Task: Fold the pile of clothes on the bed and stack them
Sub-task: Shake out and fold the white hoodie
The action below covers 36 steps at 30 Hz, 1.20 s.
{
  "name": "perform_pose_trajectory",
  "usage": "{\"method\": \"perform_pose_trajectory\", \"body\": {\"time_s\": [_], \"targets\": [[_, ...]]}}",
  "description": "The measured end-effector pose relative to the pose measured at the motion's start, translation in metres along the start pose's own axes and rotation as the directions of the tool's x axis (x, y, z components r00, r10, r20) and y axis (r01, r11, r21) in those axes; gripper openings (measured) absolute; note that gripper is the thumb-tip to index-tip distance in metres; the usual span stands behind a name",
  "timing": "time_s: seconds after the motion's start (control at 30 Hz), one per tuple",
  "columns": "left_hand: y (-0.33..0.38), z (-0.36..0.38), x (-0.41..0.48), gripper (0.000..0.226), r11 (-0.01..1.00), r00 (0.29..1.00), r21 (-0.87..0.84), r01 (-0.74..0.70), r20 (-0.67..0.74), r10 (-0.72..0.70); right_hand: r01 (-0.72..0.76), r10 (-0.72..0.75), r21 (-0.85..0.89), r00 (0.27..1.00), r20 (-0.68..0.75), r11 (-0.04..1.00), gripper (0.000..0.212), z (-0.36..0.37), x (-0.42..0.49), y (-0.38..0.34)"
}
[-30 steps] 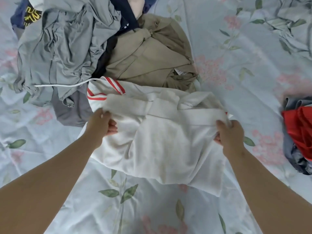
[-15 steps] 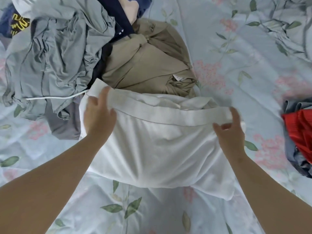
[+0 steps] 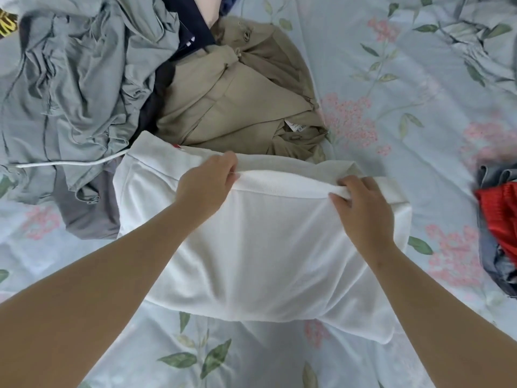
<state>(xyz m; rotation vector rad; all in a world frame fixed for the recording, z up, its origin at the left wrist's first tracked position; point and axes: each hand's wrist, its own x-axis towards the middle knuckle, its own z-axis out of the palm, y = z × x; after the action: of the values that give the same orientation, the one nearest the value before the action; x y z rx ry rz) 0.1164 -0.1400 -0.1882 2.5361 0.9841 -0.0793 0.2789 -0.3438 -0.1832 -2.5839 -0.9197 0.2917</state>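
Mid-bed on the floral sheet (image 3: pixel 419 79), just below the unfolded pile (grey top (image 3: pixel 84 79), khaki garment (image 3: pixel 237 102)), white shirt (image 3: pixel 265 247) lies part-folded w/ L hand (image 3: pixel 207 186) & R hand (image 3: pixel 361 211) both pinching its far folded edge, red item (image 3: pixel 500 217) at sheet's right edge.

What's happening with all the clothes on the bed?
A person is folding a white garment on the flowery bed sheet. The left hand and right hand both grip its ribbed top edge. Behind it, a khaki garment and a grey-green garment lie unfolded in the pile; a red garment sits at the right.
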Motion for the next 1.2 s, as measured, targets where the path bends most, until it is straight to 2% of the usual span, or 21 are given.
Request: {"method": "perform_pose_trajectory", "body": {"time_s": [0.07,0.1,0.13,0.17,0.23,0.3,0.37,0.4,0.47,0.5,0.57,0.63,0.7,0.8,0.9,0.97,1.07,1.13,1.17,1.2], "targets": [[0.002,-0.013,0.002,0.011,0.996,0.971,-0.069,-0.052,-0.238,0.034,0.042,-0.03,0.068,0.986,-0.163,0.997,0.018,-0.008,0.008,-0.009],[0.002,-0.016,0.007,0.009,0.994,0.95,-0.09,-0.058,-0.31,0.028,0.043,-0.022,0.104,0.98,-0.198,0.994,0.018,-0.009,0.014,-0.014],[0.003,-0.017,0.012,0.006,0.993,0.949,-0.113,-0.041,-0.314,0.003,0.019,0.008,0.146,0.984,-0.18,0.989,0.024,-0.008,0.021,-0.018],[0.004,-0.016,0.016,0.01,0.992,0.971,-0.127,0.006,-0.235,-0.035,-0.033,0.048,0.167,0.995,-0.088,0.985,0.035,-0.005,0.027,-0.021],[0.007,-0.005,0.019,0.042,0.996,0.996,-0.024,0.081,0.043,-0.08,-0.125,0.111,0.093,0.983,0.145,0.988,0.06,0.002,0.026,-0.026],[0.013,0.006,0.018,0.07,0.994,0.988,0.112,-0.013,0.154,-0.004,-0.124,0.122,-0.002,0.971,0.206,0.992,0.07,0.011,0.008,-0.029],[0.017,0.018,0.017,0.08,0.972,0.964,0.154,-0.178,0.226,0.141,-0.066,0.067,-0.015,0.968,0.242,0.998,0.068,0.024,-0.025,-0.033],[0.016,0.024,0.016,0.083,0.954,0.935,0.183,-0.236,0.311,0.172,-0.044,0.051,-0.029,0.945,0.322,0.999,0.067,0.032,-0.042,-0.034],[0.01,0.036,0.013,0.084,0.904,0.88,0.307,-0.298,0.455,0.135,-0.028,0.077,-0.102,0.855,0.514,0.994,0.065,0.05,-0.067,-0.03],[0.007,0.041,0.012,0.084,0.878,0.873,0.365,-0.31,0.475,0.111,-0.028,0.101,-0.139,0.826,0.554,0.99,0.064,0.056,-0.074,-0.024],[0.003,0.046,0.015,0.084,0.86,0.888,0.411,-0.301,0.451,0.095,-0.049,0.126,-0.163,0.853,0.507,0.985,0.062,0.062,-0.08,-0.015],[0.004,0.046,0.023,0.09,0.864,0.905,0.417,-0.282,0.413,0.096,-0.114,0.162,-0.145,0.912,0.377,0.983,0.058,0.063,-0.09,-0.014],[0.005,0.043,0.035,0.101,0.869,0.917,0.421,-0.261,0.389,0.087,-0.22,0.238,-0.098,0.935,0.262,0.971,0.05,0.06,-0.106,-0.016],[0.007,0.035,0.049,0.113,0.886,0.916,0.404,-0.229,0.398,0.054,-0.332,0.352,-0.119,0.903,0.247,0.936,0.039,0.056,-0.122,-0.017],[0.014,0.029,0.059,0.109,0.895,0.9,0.39,-0.218,0.435,0.03,-0.479,0.474,-0.066,0.823,0.313,0.875,0.033,0.052,-0.128,-0.019],[0.018,0.022,0.064,0.095,0.922,0.866,0.334,-0.193,0.5,0.0,-0.666,0.604,0.048,0.703,0.376,0.745,0.032,0.049,-0.137,-0.025],[0.019,0.011,0.066,0.079,0.975,0.756,0.187,-0.118,0.653,-0.034,-0.904,0.702,0.164,0.413,0.58,0.396,0.042,0.056,-0.165,-0.039],[0.019,0.008,0.062,0.066,0.985,0.738,0.134,-0.107,0.674,-0.012,-0.965,0.613,0.257,0.23,0.756,0.044,0.047,0.064,-0.182,-0.054],[0.018,0.008,0.061,0.06,0.988,0.747,0.115,-0.102,0.665,0.0,-0.96,0.543,0.268,0.185,0.819,-0.077,0.046,0.069,-0.187,-0.062],[0.017,0.01,0.059,0.056,0.992,0.754,0.09,-0.092,0.656,0.011,-0.946,0.482,0.286,0.181,0.857,-0.154,0.044,0.074,-0.19,-0.068]]}}
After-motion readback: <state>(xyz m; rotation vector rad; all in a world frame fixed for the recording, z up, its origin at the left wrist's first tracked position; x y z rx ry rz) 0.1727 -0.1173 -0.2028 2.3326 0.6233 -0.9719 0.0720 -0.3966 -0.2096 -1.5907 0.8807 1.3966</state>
